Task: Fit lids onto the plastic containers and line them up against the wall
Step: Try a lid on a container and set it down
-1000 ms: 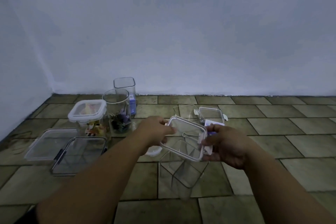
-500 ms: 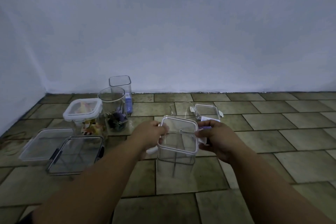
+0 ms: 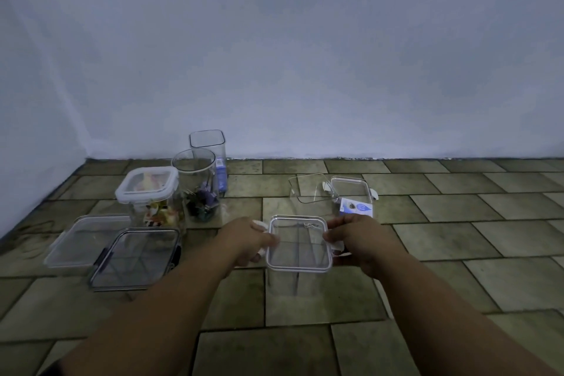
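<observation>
A clear square lid [image 3: 298, 244] with white clip flaps lies flat on top of a clear square container [image 3: 282, 282] standing on the tiled floor in front of me. My left hand [image 3: 247, 239] grips the lid's left edge and flap. My right hand [image 3: 355, 238] grips its right edge and flap. Farther back, a lidded container [image 3: 149, 192] holds colourful items, and a round open jar [image 3: 197, 189] and a tall square open container [image 3: 209, 146] stand near the wall [image 3: 305, 70].
Two flat lidded boxes, one clear [image 3: 81, 241] and one dark-rimmed [image 3: 134, 256], sit on the floor at left. Behind my hands lie a loose clear lid [image 3: 308, 188] and a small container with a blue label [image 3: 354, 195]. Bare tiles stretch to the right.
The lid was tilted above the container; it has come down level onto the container's rim, with both hands lowering along its sides. The view has tipped slightly downward.
</observation>
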